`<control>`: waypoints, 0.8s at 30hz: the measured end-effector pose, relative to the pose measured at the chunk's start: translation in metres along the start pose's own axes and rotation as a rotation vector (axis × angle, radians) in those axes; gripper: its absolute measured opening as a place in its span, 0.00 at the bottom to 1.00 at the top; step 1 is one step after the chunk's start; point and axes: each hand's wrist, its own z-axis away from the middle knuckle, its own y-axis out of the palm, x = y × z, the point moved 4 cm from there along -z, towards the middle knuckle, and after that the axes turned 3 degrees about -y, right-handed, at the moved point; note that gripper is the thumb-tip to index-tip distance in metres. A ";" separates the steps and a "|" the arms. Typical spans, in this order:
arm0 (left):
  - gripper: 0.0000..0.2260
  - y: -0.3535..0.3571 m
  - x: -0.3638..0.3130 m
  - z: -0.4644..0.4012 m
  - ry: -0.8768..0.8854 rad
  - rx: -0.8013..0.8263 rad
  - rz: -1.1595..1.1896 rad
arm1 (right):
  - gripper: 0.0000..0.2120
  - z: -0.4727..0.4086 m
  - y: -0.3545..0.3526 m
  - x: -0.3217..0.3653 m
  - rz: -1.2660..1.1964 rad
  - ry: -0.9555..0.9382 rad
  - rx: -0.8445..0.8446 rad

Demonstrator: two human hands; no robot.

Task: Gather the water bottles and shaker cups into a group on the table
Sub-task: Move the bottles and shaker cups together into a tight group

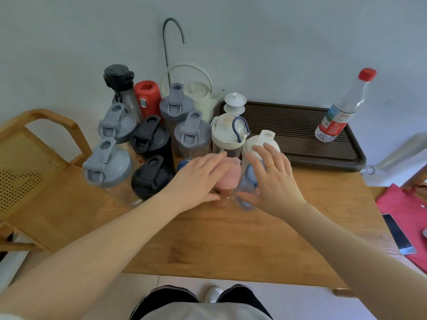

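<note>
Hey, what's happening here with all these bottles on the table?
A person is bunching bottles and shaker cups at the back left of a wooden table. The left hand rests on a pink-lidded bottle, and the right hand is open against a white-lidded cup. One clear plastic water bottle stands apart on the dark tray.

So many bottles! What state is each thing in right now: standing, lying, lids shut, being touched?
Pink-lidded bottle: upright, left hand resting on it.
White-lidded blue bottle: upright, right hand open against it.
Grey-lidded shaker cups: upright, flip caps shut.
Black-lidded shaker cups: upright, shut.
Red flask: upright, closed.
Clear plastic bottle with red cap: upright on the dark tray, apart from the group.
White teapot: lid on.
</note>
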 end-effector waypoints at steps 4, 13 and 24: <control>0.40 -0.014 0.046 0.053 -0.185 -0.126 -0.150 | 0.31 -0.014 0.001 0.060 -0.054 -0.245 -0.114; 0.40 0.028 0.077 0.087 -0.193 0.047 -0.263 | 0.38 -0.030 0.064 0.116 0.287 -0.147 0.197; 0.41 0.025 0.087 0.084 -0.131 -0.088 -0.196 | 0.36 -0.036 0.058 0.132 0.303 -0.010 0.124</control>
